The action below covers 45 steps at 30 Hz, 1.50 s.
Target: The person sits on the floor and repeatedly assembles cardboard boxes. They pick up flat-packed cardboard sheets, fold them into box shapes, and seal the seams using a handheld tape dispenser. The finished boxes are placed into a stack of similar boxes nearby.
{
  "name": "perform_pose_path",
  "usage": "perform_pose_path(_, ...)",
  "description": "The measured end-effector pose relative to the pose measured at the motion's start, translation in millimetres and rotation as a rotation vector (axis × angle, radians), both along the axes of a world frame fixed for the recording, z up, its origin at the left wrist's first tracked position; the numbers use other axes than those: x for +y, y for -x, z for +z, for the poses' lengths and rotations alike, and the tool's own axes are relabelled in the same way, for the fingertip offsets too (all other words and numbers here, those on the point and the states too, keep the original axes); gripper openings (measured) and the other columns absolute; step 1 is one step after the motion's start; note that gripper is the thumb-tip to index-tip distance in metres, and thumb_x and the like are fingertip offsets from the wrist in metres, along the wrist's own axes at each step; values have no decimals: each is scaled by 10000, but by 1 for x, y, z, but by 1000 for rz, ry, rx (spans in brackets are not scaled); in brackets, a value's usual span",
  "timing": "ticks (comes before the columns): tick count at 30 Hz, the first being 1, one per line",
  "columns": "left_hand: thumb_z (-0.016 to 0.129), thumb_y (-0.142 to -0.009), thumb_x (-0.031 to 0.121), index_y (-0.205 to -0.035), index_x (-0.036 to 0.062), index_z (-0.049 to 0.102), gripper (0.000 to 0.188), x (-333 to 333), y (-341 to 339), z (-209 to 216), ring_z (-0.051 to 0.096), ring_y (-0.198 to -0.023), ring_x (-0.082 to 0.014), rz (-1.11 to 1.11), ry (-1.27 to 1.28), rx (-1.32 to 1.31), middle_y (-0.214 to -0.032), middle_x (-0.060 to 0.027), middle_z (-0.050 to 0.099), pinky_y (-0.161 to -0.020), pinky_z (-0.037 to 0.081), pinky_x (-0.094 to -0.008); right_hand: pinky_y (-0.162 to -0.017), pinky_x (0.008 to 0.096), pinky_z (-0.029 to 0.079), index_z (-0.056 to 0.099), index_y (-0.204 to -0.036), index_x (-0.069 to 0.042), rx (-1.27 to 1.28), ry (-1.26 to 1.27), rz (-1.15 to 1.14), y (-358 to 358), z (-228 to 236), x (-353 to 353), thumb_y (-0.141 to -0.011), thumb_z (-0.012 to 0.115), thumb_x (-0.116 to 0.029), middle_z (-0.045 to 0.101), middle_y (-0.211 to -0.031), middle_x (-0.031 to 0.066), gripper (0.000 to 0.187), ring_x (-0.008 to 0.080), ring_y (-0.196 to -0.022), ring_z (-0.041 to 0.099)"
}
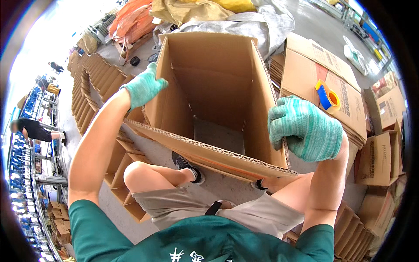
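A large brown cardboard box point(211, 87) stands opened out in front of me, between my arms and above my knees. Grey floor point(220, 137) shows through its bottom, where no flaps cover the middle. My left hand point(145, 87), in a mint-green knitted glove, is closed at the box's left wall; its thumb lies toward the inner side and its fingers are partly hidden. In a matching glove, my right hand point(305, 127) has its fingers curled over the box's right upper edge, near the near right corner.
A tape dispenser point(328, 96), blue and yellow-orange, lies on a stack of flattened cartons point(323, 74) to the right. Rows of opened cartons point(94, 83) run along the left. Large sacks point(257, 24) lie beyond the box. More cartons point(377, 159) stand far right; a person point(37, 129) works far left.
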State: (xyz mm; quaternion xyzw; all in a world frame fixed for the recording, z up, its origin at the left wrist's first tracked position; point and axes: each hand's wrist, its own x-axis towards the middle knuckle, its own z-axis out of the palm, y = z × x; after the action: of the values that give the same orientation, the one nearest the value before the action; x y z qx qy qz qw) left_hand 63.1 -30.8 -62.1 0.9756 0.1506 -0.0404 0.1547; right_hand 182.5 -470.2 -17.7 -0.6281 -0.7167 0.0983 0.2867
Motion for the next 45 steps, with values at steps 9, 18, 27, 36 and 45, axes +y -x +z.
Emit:
perform_pose_path(9, 656, -937, 344, -1601, 122, -175, 1087, -93, 35, 21, 473, -1379, -418, -266, 112, 707, -1640, -308, 102, -1135, 388, -455, -786, 420, 518, 675, -890, -121, -336, 153, -92, 30, -40, 84, -739, 669, -74, 638, -967, 59, 158, 293, -912, 648)
perform_pose_path(18, 664, -944, 375, -1610, 154, 277, 801, -69, -8, -7, 260, -1522, -354, -620, 245, 939, -1669, -208, 193, -1231, 257, -422, -1065, 542, 431, 503, -1463, -223, 318, 138, -192, -33, -138, 113, -896, 626, -243, 436, -1560, 64, 580, 360, -1272, 551)
perform_pose_path(27, 622, -980, 417, -1570, 105, 370, 713, -18, 15, -21, 470, -1388, -252, -356, 595, 659, -1555, -151, 456, -1184, 342, -395, -1178, 706, 150, 388, -1547, -355, -471, 312, -194, -32, -165, 120, -956, 526, -401, 318, -1643, 9, 608, 452, -1503, 242)
perform_pose_path(36, 357, -1001, 693, -1448, 12, 517, 830, -9, 115, -92, 381, -1465, -279, 24, 1613, -182, -1571, -163, 427, -1228, 263, -438, -1147, 766, 155, 432, -1526, -341, -536, 397, -120, -15, -154, 135, -987, 493, -426, 306, -1649, -53, 549, 449, -1513, 218)
perform_pose_path(45, 552, -983, 554, -1180, -4, 632, 597, -69, 198, -101, 612, -1229, -305, -17, 1190, -720, -1252, -204, 679, -1077, 435, -448, -1171, 730, 128, 418, -1537, -323, -313, 411, -61, -25, -155, 134, -987, 509, -402, 296, -1656, -34, 563, 442, -1521, 208)
